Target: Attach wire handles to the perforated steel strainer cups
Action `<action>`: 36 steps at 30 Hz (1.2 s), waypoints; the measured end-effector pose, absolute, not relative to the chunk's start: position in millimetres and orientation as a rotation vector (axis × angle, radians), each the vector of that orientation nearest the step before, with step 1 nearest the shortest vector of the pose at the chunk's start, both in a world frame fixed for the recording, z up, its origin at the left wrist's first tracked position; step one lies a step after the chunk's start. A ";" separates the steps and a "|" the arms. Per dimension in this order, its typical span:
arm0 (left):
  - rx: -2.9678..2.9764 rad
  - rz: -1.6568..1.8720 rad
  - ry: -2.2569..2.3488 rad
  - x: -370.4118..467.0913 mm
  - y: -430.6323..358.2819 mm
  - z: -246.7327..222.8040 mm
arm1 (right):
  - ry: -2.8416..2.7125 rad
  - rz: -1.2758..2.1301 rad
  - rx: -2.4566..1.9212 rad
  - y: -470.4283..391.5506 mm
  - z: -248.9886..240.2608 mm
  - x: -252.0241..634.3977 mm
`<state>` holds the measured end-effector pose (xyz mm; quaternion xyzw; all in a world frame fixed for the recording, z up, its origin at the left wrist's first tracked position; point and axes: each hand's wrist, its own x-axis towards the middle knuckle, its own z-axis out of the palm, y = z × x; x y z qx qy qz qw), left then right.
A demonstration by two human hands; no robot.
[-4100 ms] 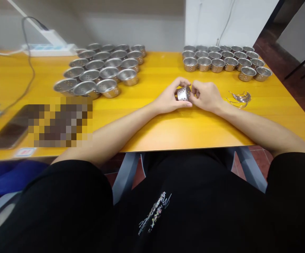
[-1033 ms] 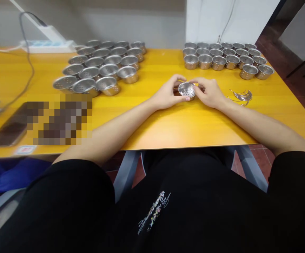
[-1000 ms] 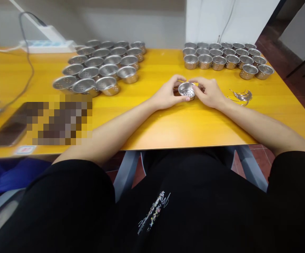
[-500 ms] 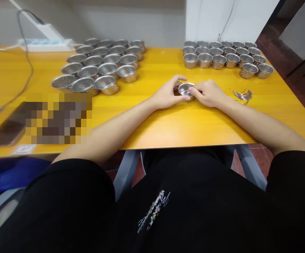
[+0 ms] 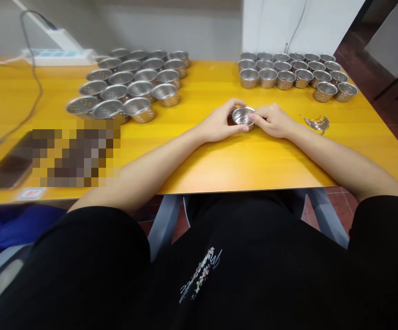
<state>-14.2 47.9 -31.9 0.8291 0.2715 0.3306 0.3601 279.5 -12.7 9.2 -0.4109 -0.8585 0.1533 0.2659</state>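
Observation:
A small perforated metal cup (image 5: 242, 117) stands on the yellow table between my two hands. My left hand (image 5: 222, 122) is curled round its left side, thumb at the near rim and fingers at the far side. The fingers of my right hand (image 5: 273, 120) are pressed together at the cup's right rim; whether they pinch a thin wire there is too small to tell. To the right of my right hand lies a small pile of curved metal wires (image 5: 317, 123).
Rows of similar cups stand at the back left (image 5: 140, 89) and back right (image 5: 284, 73). On the left are a power strip (image 5: 59, 57), a cable, a dark phone (image 5: 9, 160) and a blurred-out patch. The yellow table's (image 5: 240, 174) front edge runs before my body.
My right fingertips have shifted slightly right and up along the cup's rim, and more of the cup's inside shows. My left hand stays round the cup.

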 end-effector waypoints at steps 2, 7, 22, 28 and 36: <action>2.143 0.847 0.695 -14.4 49.5 -33.1 | -2.327 0.426 -1.103 -13.5 9.5 280.1; 2.166 0.831 0.701 -15.2 50.2 -32.5 | -2.362 0.453 -1.035 -14.5 11.3 281.8; 2.291 0.776 0.721 -17.6 42.9 -21.1 | -2.401 0.396 -1.088 -16.1 12.9 276.8; 2.322 0.719 0.741 -17.6 33.9 -12.2 | -2.390 0.376 -1.165 -20.4 14.9 277.0; 2.341 0.720 0.756 -17.5 33.1 -11.3 | -2.439 0.387 -1.144 -19.6 18.6 276.1</action>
